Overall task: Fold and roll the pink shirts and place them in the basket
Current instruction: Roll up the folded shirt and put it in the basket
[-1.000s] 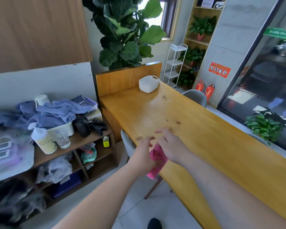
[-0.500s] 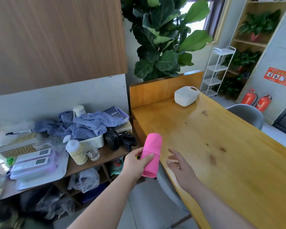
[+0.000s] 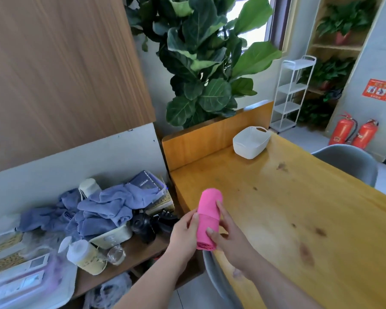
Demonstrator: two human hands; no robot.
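A pink shirt (image 3: pixel 208 212), rolled into a tight cylinder, stands upright in the air just off the near left corner of the wooden table (image 3: pixel 288 204). My left hand (image 3: pixel 184 230) grips its lower left side. My right hand (image 3: pixel 226 233) holds the right side, fingers curled round the roll. A white basket (image 3: pixel 251 142) sits at the far end of the table against the wooden backboard, well beyond the roll; its inside looks empty.
A low shelf (image 3: pixel 129 253) at left holds blue cloths (image 3: pixel 107 208), a bottle, a glass and black gear. Grey chairs stand below my hands (image 3: pixel 218 279) and at the table's right (image 3: pixel 352 161). A big plant (image 3: pixel 205 63) rises behind the backboard.
The roll has gone from a low, loose bundle to an upright cylinder. Half a second ago only my left hand held it; now my right hand grips it too.
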